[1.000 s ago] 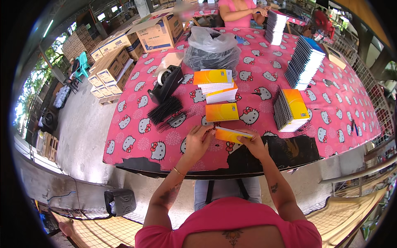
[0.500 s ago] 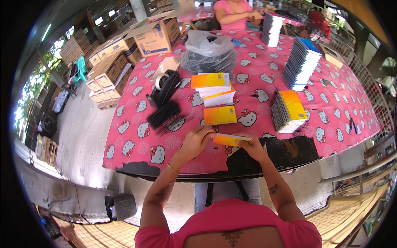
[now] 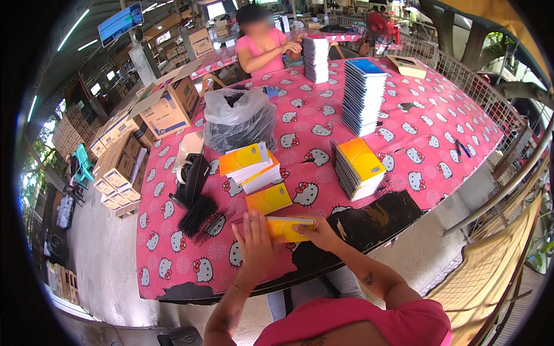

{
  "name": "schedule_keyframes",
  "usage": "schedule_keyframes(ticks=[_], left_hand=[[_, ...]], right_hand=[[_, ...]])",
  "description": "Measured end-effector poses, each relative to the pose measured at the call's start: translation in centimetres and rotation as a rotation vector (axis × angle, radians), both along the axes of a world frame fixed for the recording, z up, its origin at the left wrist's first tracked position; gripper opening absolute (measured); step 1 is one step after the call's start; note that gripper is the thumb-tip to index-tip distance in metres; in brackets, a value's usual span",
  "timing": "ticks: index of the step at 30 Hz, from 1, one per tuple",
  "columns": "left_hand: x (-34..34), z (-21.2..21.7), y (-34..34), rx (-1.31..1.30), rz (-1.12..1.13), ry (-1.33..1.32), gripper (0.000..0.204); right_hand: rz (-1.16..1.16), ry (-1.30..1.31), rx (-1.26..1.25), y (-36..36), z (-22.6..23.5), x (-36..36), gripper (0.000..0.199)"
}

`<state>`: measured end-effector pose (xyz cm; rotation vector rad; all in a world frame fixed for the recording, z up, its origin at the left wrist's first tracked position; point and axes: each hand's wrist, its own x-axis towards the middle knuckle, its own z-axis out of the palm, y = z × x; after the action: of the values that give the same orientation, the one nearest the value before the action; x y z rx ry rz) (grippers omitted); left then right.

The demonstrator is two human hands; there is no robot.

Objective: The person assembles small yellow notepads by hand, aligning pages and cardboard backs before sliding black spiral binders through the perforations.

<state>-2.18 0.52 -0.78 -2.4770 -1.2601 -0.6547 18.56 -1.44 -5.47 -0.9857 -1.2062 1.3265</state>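
Observation:
My right hand (image 3: 318, 234) grips the right end of a small yellow-orange notebook (image 3: 284, 229), thumb on top, near the table's front edge. At its left end my left hand (image 3: 254, 242) rests with fingers stretched out, touching the notebook's edge. Just beyond lies another yellow notebook (image 3: 269, 199), flat on the table. Behind that is a loose, uneven pile of yellow-covered books (image 3: 245, 160) with white pages. To the left sit a bunch of black binding coils (image 3: 197, 216) and a black tape dispenser (image 3: 191, 180).
A stack of yellow spiral notebooks (image 3: 359, 167) stands to the right, with a tall blue-topped stack (image 3: 363, 98) behind. A filled plastic bag (image 3: 239, 121) sits far left of centre. Pliers (image 3: 463, 148) lie at right. Across the table a person (image 3: 262, 49) handles another notebook stack (image 3: 316, 60).
The view has swung, shifting the table's things leftward. My left hand has gone from bent fingers at the notebook's end to stretched fingers against it. My right hand keeps its grip.

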Motion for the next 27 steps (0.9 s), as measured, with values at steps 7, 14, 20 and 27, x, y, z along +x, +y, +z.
schedule_keyframes(ticks=[7,14,20,27], left_hand=[[0.1,1.5,1.0,0.004,0.015,0.029,0.073],[1.1,3.2,2.0,0.041,0.107,-0.024,0.084],[0.4,1.1,-0.8,0.038,0.037,0.067,0.085],[0.3,-0.5,-2.6,-0.09,-0.096,-0.024,0.082]], right_hand=[[-0.001,-0.072,0.077,-0.3,2.7,-0.9,0.032],[-0.001,-0.034,0.057,-1.0,3.6,-1.1,0.032],[0.036,0.049,0.099,-0.9,4.0,-1.5,0.031],[0.028,-0.015,0.124,-0.4,3.7,-0.7,0.031]])
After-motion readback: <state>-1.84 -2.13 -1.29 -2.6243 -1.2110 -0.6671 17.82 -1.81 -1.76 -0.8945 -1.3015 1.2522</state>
